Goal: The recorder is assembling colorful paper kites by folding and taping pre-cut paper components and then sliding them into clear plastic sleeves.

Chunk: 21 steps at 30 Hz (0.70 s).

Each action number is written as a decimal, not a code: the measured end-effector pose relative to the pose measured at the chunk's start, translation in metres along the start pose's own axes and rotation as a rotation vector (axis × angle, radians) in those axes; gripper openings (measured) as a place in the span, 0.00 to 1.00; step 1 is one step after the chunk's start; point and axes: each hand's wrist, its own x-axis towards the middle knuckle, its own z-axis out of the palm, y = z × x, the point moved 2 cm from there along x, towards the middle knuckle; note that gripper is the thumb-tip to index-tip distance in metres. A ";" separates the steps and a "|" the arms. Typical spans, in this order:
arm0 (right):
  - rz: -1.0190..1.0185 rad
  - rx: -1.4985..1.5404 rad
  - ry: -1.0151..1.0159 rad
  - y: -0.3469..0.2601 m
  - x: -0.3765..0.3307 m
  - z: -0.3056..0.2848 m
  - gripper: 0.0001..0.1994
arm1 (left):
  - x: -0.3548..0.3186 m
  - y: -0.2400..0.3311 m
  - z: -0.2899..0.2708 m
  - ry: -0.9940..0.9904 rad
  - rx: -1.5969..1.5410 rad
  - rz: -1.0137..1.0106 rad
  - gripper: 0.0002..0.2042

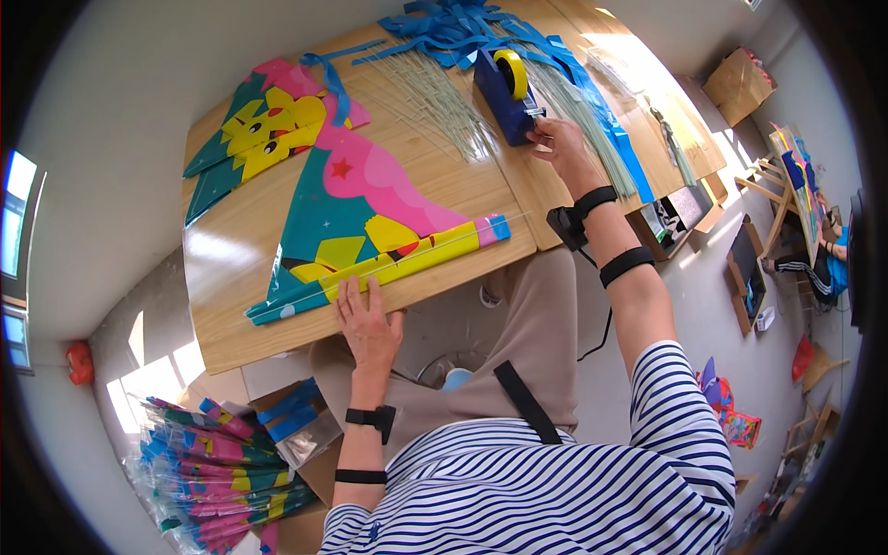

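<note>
My left hand lies with its fingers flat on the near edge of a printed plastic kite sheet, coloured teal, pink and yellow. That edge is folded into a long roll, and a thin pale rod runs along it. My right hand reaches to the cutter end of a dark blue tape dispenser, its thumb and fingers pinched together at the tape end. A yellow roll of adhesive tape sits in the dispenser. The tape strip itself is hard to make out.
More printed sheets lie at the table's far left. Thin pale rods and tangled blue strips cover the back. Finished-looking folded sheets are heaped low at my left. Another person is at the far right.
</note>
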 end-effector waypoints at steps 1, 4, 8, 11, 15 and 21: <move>-0.010 0.001 -0.001 0.001 0.003 -0.001 0.08 | 0.000 0.000 0.000 0.004 -0.003 0.000 0.36; -0.053 -0.006 -0.026 0.005 0.019 -0.013 0.07 | 0.002 0.001 0.002 0.019 -0.002 0.015 0.36; -0.113 0.045 -0.095 0.007 0.014 -0.017 0.06 | 0.000 0.001 0.002 0.011 0.008 0.005 0.36; -0.092 0.036 -0.080 0.008 -0.011 -0.012 0.08 | 0.000 0.000 0.002 0.008 0.012 -0.001 0.35; 0.123 0.425 -0.119 0.025 -0.022 -0.022 0.10 | 0.000 0.000 0.002 0.009 0.015 0.004 0.35; 0.265 0.749 0.037 0.068 -0.013 -0.054 0.16 | 0.002 0.002 0.003 0.017 0.011 0.010 0.36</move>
